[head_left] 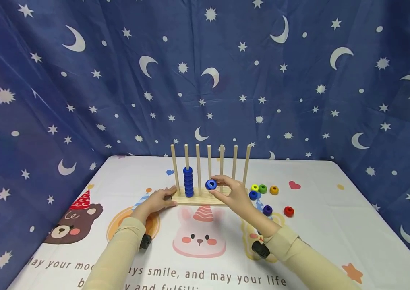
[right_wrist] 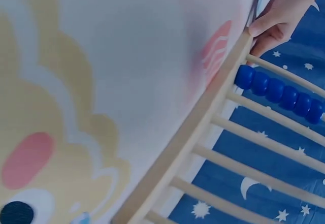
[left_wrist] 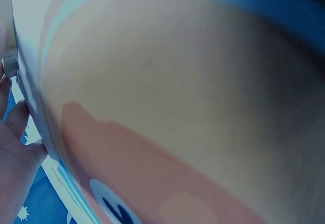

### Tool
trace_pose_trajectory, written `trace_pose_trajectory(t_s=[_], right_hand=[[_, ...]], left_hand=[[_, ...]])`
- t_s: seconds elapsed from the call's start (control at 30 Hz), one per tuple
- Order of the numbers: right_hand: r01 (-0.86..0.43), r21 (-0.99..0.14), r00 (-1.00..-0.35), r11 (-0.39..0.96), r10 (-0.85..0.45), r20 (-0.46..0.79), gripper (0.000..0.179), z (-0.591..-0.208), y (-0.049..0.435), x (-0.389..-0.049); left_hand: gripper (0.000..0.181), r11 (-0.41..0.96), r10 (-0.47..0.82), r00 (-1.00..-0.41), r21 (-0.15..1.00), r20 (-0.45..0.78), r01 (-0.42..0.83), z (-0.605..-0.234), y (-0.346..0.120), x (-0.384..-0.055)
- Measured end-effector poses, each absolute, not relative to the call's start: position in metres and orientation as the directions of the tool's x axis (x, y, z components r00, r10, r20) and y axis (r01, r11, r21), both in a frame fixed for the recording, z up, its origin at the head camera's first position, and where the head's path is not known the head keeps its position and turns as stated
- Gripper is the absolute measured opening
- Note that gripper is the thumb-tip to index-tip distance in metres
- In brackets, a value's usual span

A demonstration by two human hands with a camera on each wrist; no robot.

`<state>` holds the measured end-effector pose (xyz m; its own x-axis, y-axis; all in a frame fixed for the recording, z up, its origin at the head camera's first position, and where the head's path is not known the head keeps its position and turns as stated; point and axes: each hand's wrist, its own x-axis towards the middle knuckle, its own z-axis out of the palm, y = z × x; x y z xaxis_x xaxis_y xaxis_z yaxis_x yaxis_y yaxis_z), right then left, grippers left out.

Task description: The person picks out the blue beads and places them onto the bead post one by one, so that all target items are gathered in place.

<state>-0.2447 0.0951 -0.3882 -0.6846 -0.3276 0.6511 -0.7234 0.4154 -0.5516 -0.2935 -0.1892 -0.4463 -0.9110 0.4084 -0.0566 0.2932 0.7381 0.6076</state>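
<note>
A wooden peg rack [head_left: 198, 200] with several upright pegs stands on the table. Its second peg from the left carries a stack of blue beads [head_left: 188, 183], also seen in the right wrist view [right_wrist: 274, 89]. My left hand [head_left: 155, 202] grips the left end of the rack's base, thumb at the front edge; the left wrist view catches only part of this hand [left_wrist: 20, 150] at its left edge. Between thumb and fingertips, my right hand [head_left: 237, 196] pinches a blue bead [head_left: 210, 184] in front of the middle pegs, its hole facing the head camera. The right wrist view does not show that hand.
Right of the rack lie loose beads: yellow [head_left: 254, 187], green [head_left: 262, 189], orange [head_left: 274, 190], blue [head_left: 253, 195], dark blue [head_left: 267, 210] and red [head_left: 288, 211]. A printed white cloth [head_left: 317, 229] covers the table. A blue star-and-moon curtain [head_left: 205, 100] hangs behind.
</note>
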Motion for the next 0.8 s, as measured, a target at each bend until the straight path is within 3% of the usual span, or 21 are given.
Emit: trace_pose_trajectory(t_s=[0.23, 0.5, 0.8], right_hand=[[-0.758, -0.549, -0.649, 0.351, -0.323, 0.689, 0.033, -0.379, 0.082, -0.252], [-0.731, -0.601, -0.681, 0.321, -0.298, 0.669, 0.032, -0.371, 0.074, -0.259], [-0.774, -0.519, -0.625, 0.362, -0.312, 0.715, 0.033, -0.349, 0.061, -0.267]], left_hand=[[0.062, 0.746, 0.398, -0.914, 0.605, -0.072, 0.277, -0.447, -0.19, -0.294], [0.061, 0.733, 0.407, -0.912, 0.613, -0.049, 0.294, -0.448, -0.189, -0.296], [0.062, 0.726, 0.391, -0.918, 0.635, -0.064, 0.264, -0.447, -0.189, -0.295]])
